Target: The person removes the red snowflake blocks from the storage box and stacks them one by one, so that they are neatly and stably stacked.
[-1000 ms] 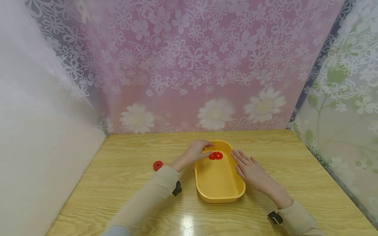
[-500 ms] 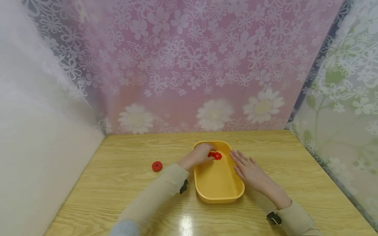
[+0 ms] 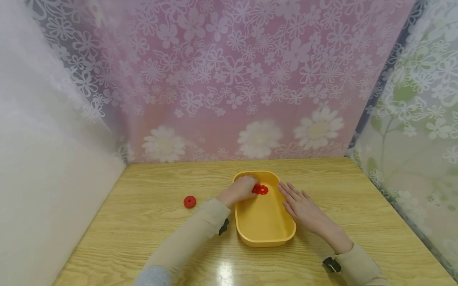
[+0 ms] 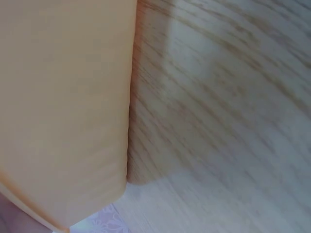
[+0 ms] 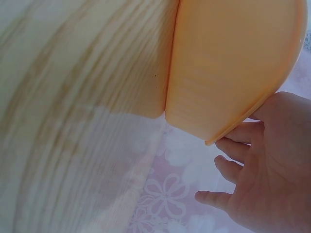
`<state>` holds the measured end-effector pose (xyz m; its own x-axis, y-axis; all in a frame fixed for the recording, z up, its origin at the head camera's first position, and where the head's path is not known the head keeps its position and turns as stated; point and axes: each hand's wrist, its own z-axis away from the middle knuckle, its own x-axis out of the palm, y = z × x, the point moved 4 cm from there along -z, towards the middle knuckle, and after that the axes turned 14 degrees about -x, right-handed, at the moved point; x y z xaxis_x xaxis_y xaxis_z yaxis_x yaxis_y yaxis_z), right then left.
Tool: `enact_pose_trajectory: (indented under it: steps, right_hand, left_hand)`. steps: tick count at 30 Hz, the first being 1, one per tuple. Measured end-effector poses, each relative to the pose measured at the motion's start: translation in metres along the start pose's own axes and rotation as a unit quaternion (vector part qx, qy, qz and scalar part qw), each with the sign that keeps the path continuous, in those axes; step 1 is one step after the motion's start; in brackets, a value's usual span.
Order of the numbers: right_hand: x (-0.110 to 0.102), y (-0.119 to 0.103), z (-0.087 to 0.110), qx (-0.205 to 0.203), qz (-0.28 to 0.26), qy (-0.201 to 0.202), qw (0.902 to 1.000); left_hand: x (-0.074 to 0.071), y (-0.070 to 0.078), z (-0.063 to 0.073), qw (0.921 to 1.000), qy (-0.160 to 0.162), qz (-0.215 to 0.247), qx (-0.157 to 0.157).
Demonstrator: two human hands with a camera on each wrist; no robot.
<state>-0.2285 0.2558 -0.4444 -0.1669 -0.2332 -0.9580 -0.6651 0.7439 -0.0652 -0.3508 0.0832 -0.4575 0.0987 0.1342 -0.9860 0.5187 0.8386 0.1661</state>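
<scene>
A yellow oblong tub stands on the wooden table. Near its far end lie red notched discs with small centre holes; one red notched disc shows fully. My left hand reaches over the tub's left rim and pinches the red disc beside it, which the fingers partly cover. In the left wrist view the tub's outer wall hides most of that hand. My right hand lies along the right rim, fingers straight. The right wrist view shows its fingertips touching the rim from outside, little finger spread away.
Another red round piece with a centre hole lies on the table, left of my left forearm. A flowered pink curtain hangs behind the far table edge. White cloth stands at the left, floral cloth at the right.
My left hand has moved right and down into the tub, and its fingers have closed in on a red disc. The right hand stays at the rim.
</scene>
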Motion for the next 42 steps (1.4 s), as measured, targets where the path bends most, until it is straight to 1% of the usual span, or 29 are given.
enact_pose_trajectory:
  steps: [7, 15, 19, 23, 29, 33, 36, 42]
  right_hand:
    - [0.002, 0.001, -0.001, -0.003, 0.001, -0.003, 1.0]
    - [0.001, -0.002, -0.001, -0.005, 0.001, 0.003, 1.0]
    - [0.001, -0.002, -0.001, -0.005, 0.003, 0.004, 1.0]
    - [0.0, -0.003, -0.002, -0.006, 0.003, 0.004, 1.0]
    - [0.0, -0.002, -0.001, -0.007, -0.001, 0.002, 1.0]
    - [0.001, 0.0, -0.001, -0.007, 0.002, 0.003, 1.0]
    - [0.001, 0.0, -0.001, -0.005, 0.003, 0.0, 1.0]
    - [0.0, 0.001, -0.002, -0.004, 0.003, -0.004, 1.0]
  left_hand:
    - [0.0, -0.001, 0.002, 0.9996, -0.009, 0.025, -0.002]
    - [0.0, -0.002, 0.002, 0.9997, -0.013, 0.021, 0.002]
    - [0.0, -0.003, 0.001, 0.9998, -0.005, 0.021, 0.002]
    - [-0.001, -0.005, 0.0, 0.9992, 0.008, 0.039, 0.003]
    - [-0.006, -0.005, 0.001, 0.9973, 0.034, 0.06, 0.026]
    - [-0.013, -0.004, 0.005, 0.9946, 0.041, 0.086, 0.041]
    - [-0.019, -0.003, 0.013, 0.9919, 0.042, 0.109, 0.05]
    - [-0.028, -0.004, 0.026, 0.989, 0.054, 0.125, 0.058]
